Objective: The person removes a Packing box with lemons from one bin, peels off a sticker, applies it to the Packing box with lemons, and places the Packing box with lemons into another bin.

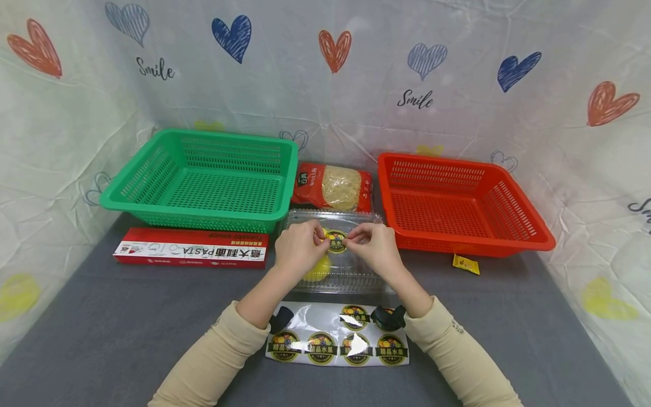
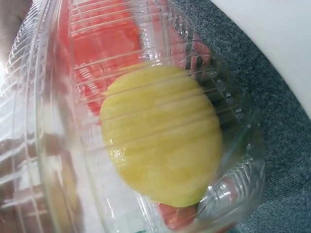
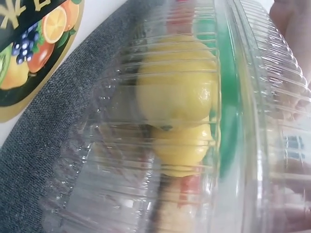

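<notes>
– What are the hands doing?

– The left hand (image 1: 300,247) and the right hand (image 1: 370,244) each pinch an edge of a round sticker (image 1: 336,241), held right over the lid of a clear plastic box (image 1: 356,271).

– Where is that box?

– On the grey desk (image 1: 127,316), between the green basket (image 1: 203,178) and the red basket (image 1: 458,203), with a lemon (image 2: 160,136) inside. A sticker sheet (image 1: 338,342) lies just in front of it, between the sleeves.
</notes>
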Demonstrator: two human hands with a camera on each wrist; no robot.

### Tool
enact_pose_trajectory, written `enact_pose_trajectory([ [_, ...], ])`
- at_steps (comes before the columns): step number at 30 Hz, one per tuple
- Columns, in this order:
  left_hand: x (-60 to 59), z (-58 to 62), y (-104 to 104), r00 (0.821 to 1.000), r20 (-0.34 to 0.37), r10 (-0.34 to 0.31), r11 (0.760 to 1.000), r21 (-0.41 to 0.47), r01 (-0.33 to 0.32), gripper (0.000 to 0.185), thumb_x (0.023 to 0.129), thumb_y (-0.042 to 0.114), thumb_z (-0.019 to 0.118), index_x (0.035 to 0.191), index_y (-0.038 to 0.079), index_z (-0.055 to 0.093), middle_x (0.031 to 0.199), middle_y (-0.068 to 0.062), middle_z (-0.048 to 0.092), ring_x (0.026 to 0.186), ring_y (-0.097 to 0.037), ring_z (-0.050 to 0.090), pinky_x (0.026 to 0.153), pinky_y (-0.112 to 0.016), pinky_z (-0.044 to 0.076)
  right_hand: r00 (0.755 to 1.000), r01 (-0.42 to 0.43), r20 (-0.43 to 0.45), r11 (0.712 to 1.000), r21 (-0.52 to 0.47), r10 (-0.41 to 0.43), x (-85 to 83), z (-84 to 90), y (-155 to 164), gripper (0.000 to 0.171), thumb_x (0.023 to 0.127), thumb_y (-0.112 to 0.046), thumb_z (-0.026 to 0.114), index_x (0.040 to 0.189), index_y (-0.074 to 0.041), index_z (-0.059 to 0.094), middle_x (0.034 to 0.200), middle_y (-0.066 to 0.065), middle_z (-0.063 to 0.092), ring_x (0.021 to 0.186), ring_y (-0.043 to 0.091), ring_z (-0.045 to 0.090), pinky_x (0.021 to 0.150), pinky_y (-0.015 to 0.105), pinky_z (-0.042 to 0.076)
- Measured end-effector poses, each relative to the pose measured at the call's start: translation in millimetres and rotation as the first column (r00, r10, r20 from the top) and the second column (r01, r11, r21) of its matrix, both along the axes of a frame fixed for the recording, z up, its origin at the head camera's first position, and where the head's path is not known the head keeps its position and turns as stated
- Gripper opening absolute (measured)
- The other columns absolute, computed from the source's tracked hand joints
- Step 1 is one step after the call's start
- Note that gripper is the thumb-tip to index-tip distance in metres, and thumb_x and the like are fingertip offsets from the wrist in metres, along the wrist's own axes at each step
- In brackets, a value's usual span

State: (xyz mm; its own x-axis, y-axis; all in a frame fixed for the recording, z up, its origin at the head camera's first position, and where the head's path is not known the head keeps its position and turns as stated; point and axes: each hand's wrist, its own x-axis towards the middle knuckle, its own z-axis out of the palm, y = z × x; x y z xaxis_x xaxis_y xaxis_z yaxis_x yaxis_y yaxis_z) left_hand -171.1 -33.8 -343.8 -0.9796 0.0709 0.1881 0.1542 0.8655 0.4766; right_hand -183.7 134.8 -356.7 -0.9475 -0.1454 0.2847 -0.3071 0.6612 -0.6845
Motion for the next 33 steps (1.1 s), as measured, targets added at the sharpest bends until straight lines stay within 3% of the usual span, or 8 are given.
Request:
enact_pose_trajectory([
  [13,-0.1,-3.5,-1,0.999,-0.040,-0.003,1.000,0.003,0.003,0.016,0.077,0.027,0.071,0.077,0.015,0.060,0.062,0.005,0.057,0.056,-0.016,0.054,0.043,-0.028,0.038,0.999,0.002,-0.050,0.998,0.061,0.001,0.9,-2.3,-1,0.010,0.072,-0.013,0.077,0.074,-0.007,0.069,0.063,0.001,0.062,0.050,0.011,0.050,0.047,0.026,0.042],
  [20,0.6,-4.2,-1,0.998,-0.064,-0.005,1.000,0.022,0.006,0.022,0.076,0.026,0.072,0.086,0.012,0.059,0.062,0.004,0.059,0.053,-0.014,0.053,0.043,-0.026,0.038,0.990,-0.087,-0.097,0.982,0.169,0.104,2.4,-2.5,2,0.005,0.075,-0.012,0.074,0.079,-0.010,0.071,0.070,-0.002,0.062,0.051,0.009,0.043,0.049,0.025,0.039],
  [25,-0.3,-5.3,-2,0.997,-0.074,-0.007,1.000,0.027,0.009,0.019,0.078,0.023,0.070,0.090,0.013,0.060,0.066,0.004,0.060,0.054,-0.015,0.053,0.044,-0.026,0.038,0.984,-0.132,-0.093,0.973,0.191,0.152,1.6,-1.5,3,0.008,0.076,-0.010,0.072,0.084,-0.010,0.072,0.075,-0.001,0.062,0.051,0.009,0.043,0.049,0.024,0.038],
  [29,-0.7,-6.7,-5,0.994,-0.107,-0.019,0.997,0.071,0.027,0.018,0.079,0.021,0.070,0.092,0.012,0.061,0.066,0.003,0.059,0.053,-0.015,0.052,0.044,-0.026,0.038,0.986,-0.138,-0.070,0.977,0.165,0.151,-0.3,-0.5,3,0.019,0.075,-0.010,0.074,0.094,-0.008,0.070,0.084,0.002,0.064,0.054,0.009,0.044,0.050,0.025,0.040],
  [33,-0.2,-7.7,-11,0.985,-0.171,-0.034,0.977,0.201,0.068,0.016,0.079,0.014,0.069,0.092,0.008,0.062,0.066,0.000,0.059,0.054,-0.014,0.052,0.047,-0.026,0.041,0.987,-0.144,-0.058,0.982,0.123,0.152,-0.3,0.0,4,0.026,0.075,-0.009,0.074,0.100,-0.007,0.068,0.091,0.004,0.065,0.054,0.010,0.045,0.049,0.025,0.040],
])
